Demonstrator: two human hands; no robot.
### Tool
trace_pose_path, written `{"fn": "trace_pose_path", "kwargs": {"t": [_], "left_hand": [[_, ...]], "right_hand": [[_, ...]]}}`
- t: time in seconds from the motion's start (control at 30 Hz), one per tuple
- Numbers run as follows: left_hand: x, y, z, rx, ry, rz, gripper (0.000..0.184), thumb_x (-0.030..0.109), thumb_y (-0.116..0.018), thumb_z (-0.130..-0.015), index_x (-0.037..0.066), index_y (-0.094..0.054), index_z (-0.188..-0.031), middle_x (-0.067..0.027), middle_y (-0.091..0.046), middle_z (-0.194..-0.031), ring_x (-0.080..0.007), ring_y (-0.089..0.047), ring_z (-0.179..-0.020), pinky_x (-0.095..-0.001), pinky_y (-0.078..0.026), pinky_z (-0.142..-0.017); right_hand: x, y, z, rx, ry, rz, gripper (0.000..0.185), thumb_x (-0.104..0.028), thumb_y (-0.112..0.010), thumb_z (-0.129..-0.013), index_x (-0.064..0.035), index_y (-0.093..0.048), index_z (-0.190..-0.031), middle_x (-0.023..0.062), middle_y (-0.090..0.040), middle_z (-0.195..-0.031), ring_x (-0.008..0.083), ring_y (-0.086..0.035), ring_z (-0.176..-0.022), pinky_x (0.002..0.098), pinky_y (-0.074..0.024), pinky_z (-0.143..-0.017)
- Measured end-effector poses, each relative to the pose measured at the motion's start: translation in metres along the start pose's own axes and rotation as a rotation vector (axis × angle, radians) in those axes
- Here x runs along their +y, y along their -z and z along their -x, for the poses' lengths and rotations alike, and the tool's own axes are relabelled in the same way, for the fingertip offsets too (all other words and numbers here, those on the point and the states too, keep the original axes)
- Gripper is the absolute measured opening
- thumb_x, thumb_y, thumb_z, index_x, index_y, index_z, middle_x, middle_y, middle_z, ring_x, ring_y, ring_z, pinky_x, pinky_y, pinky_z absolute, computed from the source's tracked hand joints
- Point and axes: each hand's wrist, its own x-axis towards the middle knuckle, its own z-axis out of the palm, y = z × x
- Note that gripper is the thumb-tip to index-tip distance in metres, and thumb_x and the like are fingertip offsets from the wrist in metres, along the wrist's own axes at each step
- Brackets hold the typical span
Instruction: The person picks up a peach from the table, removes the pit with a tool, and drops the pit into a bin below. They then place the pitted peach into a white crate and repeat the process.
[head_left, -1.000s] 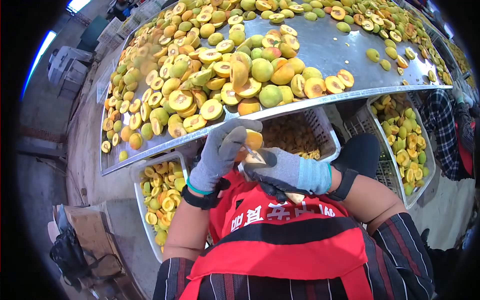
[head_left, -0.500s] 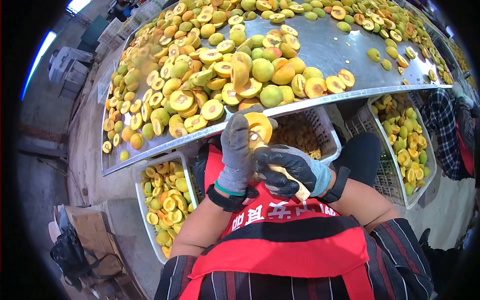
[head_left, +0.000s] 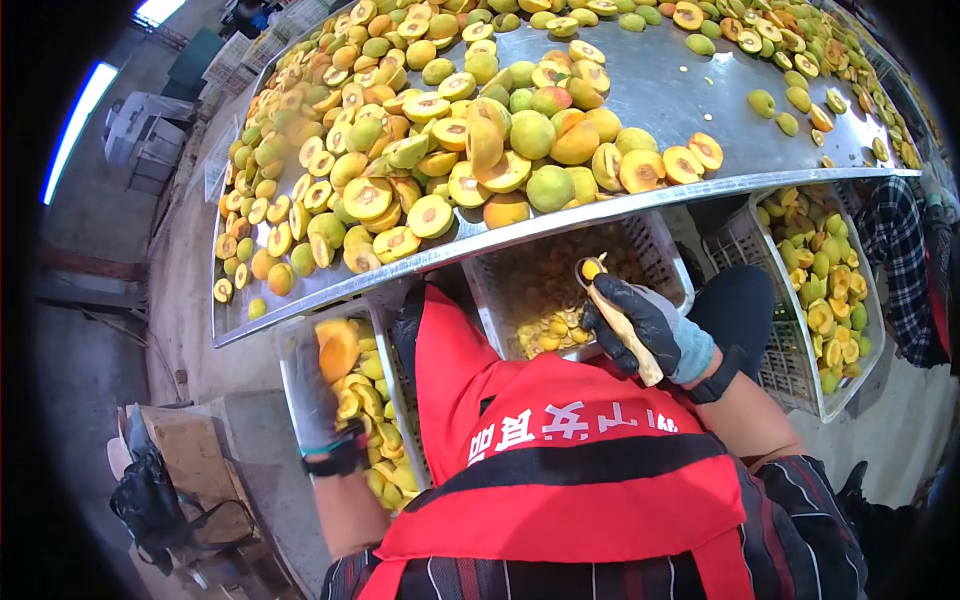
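Note:
My right hand (head_left: 640,330), in a grey and black glove, is wrapped round the wooden handle of a pitting tool (head_left: 630,325). A small metal loop tips the tool, with a yellow bit of fruit (head_left: 590,269) in it, over the middle crate. At the left, my left hand (head_left: 308,385) is smeared by motion above the left crate (head_left: 398,390). A blurred orange peach half (head_left: 337,350) is at its fingers; whether they still grip it I cannot tell. Yellow peach halves (head_left: 385,455) fill that crate.
A metal table (head_left: 650,95) ahead carries many cut peaches (head_left: 430,215), its raised rim (head_left: 560,222) running above the crates. The middle crate (head_left: 655,250) contains pits and scraps. Another crate of peach halves (head_left: 825,300) stands right, beside a person's checked sleeve (head_left: 895,260). Cardboard (head_left: 190,460) lies left.
My left hand has gone from the middle, down and left to the left crate, with the peach half. My right hand has moved slightly right, still round the tool.

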Motion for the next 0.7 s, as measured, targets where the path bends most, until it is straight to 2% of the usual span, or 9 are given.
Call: {"fn": "trace_pose_path", "kwargs": {"t": [0.07, 0.27, 0.3, 0.37, 0.4, 0.43, 0.53, 0.63, 0.7], "left_hand": [[-0.005, 0.042, -0.004, -0.164, 0.161, -0.175, 0.027, 0.018, -0.051, -0.089, -0.002, -0.057, -0.107, -0.0119, -0.061, -0.099, -0.0170, -0.057, -0.090, -0.0306, -0.044, -0.080], [0.032, 0.007, -0.058, -0.129, -0.002, -0.231, 0.022, 0.015, -0.055, -0.086, -0.003, -0.059, -0.098, -0.0077, -0.062, -0.090, -0.0131, -0.055, -0.082, -0.0268, -0.044, -0.073], [0.026, -0.012, -0.078, -0.184, -0.011, -0.216, 0.026, 0.022, -0.058, -0.084, 0.000, -0.060, -0.097, -0.0103, -0.063, -0.088, -0.0176, -0.059, -0.080, -0.0287, -0.045, -0.072], [0.049, -0.052, -0.103, -0.286, 0.118, -0.667, 0.045, 0.048, -0.057, -0.079, 0.008, -0.061, -0.099, -0.0170, -0.064, -0.086, -0.0315, -0.062, -0.082, -0.0388, -0.047, -0.071], [0.060, -0.071, -0.111, -0.339, -0.017, -0.920, 0.051, 0.050, -0.051, -0.082, 0.002, -0.057, -0.096, -0.0217, -0.062, -0.089, -0.0330, -0.061, -0.087, -0.0411, -0.046, -0.073], [0.072, -0.086, -0.117, -0.349, 0.052, -0.991, 0.054, 0.053, -0.055, -0.078, 0.002, -0.057, -0.095, -0.0247, -0.061, -0.093, -0.0373, -0.059, -0.091, -0.0444, -0.045, -0.076], [0.064, -0.105, -0.125, -0.360, 0.062, -0.941, 0.053, 0.048, -0.061, -0.074, 0.000, -0.055, -0.095, -0.0270, -0.060, -0.094, -0.0389, -0.058, -0.091, -0.0440, -0.046, -0.077], [0.056, -0.118, -0.122, -0.213, -0.035, -0.775, 0.047, 0.031, -0.067, -0.072, -0.004, -0.049, -0.097, -0.0257, -0.061, -0.088, -0.0377, -0.061, -0.082, -0.0436, -0.048, -0.071], [0.064, -0.120, -0.114, -0.152, 0.077, -0.546, 0.045, 0.015, -0.069, -0.067, -0.005, -0.045, -0.100, -0.0245, -0.059, -0.090, -0.0362, -0.061, -0.079, -0.0416, -0.049, -0.070]], "right_hand": [[-0.004, -0.003, 0.003, 0.060, -0.014, 0.088, 0.047, -0.046, -0.040, -0.092, -0.0028, -0.056, -0.084, 0.0048, -0.045, -0.050, 0.0140, -0.043, -0.036, 0.0262, -0.0352, -0.033], [0.006, -0.006, -0.006, -0.036, 0.008, 0.128, 0.056, -0.052, -0.037, -0.091, -0.0002, -0.057, -0.084, 0.0061, -0.049, -0.052, 0.0135, -0.044, -0.037, 0.0257, -0.0351, -0.034], [0.007, -0.009, -0.005, -0.038, 0.009, 0.133, 0.056, -0.052, -0.037, -0.091, -0.0002, -0.057, -0.084, 0.0061, -0.049, -0.052, 0.0135, -0.044, -0.037, 0.0257, -0.0351, -0.034], [0.006, -0.012, -0.001, -0.003, 0.010, 0.151, 0.056, -0.052, -0.037, -0.091, 0.0002, -0.057, -0.085, 0.0066, -0.049, -0.052, 0.0142, -0.045, -0.037, 0.0260, -0.0354, -0.034], [0.004, -0.013, 0.003, 0.005, 0.016, 0.156, 0.056, -0.052, -0.037, -0.091, 0.0002, -0.057, -0.085, 0.0066, -0.049, -0.052, 0.0142, -0.045, -0.037, 0.0260, -0.0354, -0.034], [0.003, -0.016, 0.007, 0.029, 0.006, 0.131, 0.054, -0.050, -0.036, -0.092, -0.0008, -0.056, -0.085, 0.0055, -0.047, -0.050, 0.0141, -0.044, -0.037, 0.0258, -0.0353, -0.034], [0.004, -0.016, 0.010, 0.066, 0.007, 0.110, 0.049, -0.046, -0.037, -0.093, -0.0017, -0.056, -0.085, 0.0044, -0.046, -0.049, 0.0140, -0.044, -0.036, 0.0259, -0.0359, -0.035], [0.010, -0.010, 0.003, 0.063, 0.020, 0.086, 0.046, -0.045, -0.042, -0.092, -0.0010, -0.055, -0.090, 0.0055, -0.048, -0.053, 0.0149, -0.047, -0.039, 0.0277, -0.0399, -0.037], [0.012, -0.013, 0.001, 0.081, -0.011, 0.076, 0.048, -0.047, -0.043, -0.090, -0.0007, -0.055, -0.090, 0.0059, -0.048, -0.055, 0.0155, -0.048, -0.040, 0.0279, -0.0401, -0.038]]}}
